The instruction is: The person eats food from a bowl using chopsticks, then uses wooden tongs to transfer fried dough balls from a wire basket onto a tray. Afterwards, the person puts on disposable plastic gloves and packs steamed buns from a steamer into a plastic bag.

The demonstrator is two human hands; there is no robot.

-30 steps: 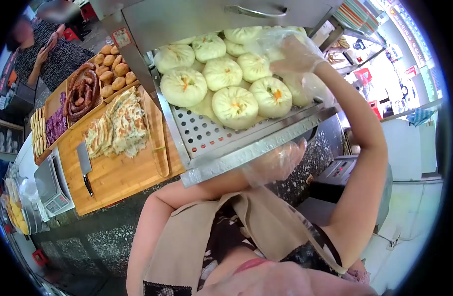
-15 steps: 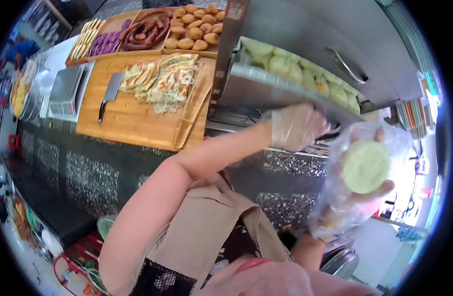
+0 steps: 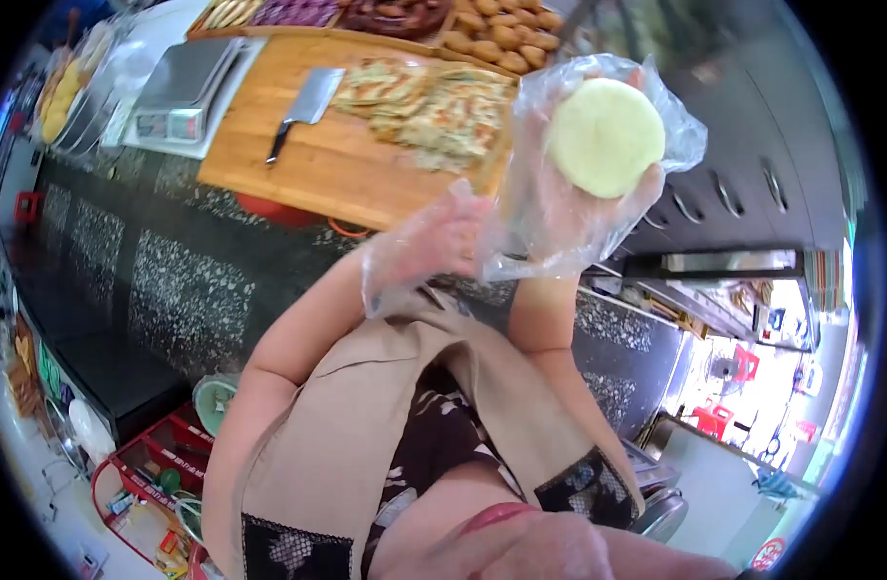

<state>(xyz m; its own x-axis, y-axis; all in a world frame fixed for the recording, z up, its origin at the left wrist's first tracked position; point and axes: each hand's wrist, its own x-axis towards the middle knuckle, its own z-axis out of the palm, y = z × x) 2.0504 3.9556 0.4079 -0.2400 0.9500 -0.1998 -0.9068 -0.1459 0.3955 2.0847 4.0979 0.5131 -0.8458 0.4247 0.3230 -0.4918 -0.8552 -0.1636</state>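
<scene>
A round pale green bun rests flat side up in my right hand. A clear plastic bag covers that hand, its fingers curled around the bun's edge through the plastic. Just to the left, my left hand wears a clear glove, its fingers closed at the loose edge of the bag. Both hands are in front of the wooden board, where cut flatbread lies beside a cleaver.
A scale stands left of the board. Trays of brown rolls, sausages and purple pieces sit behind it. Steel drawers with handles are at the right. A red basket is at lower left.
The view has turned toward the board. The steamer drawer was pushed in. My right hand has brought the bun leftward, and my left hand has left the drawer handle for the bag.
</scene>
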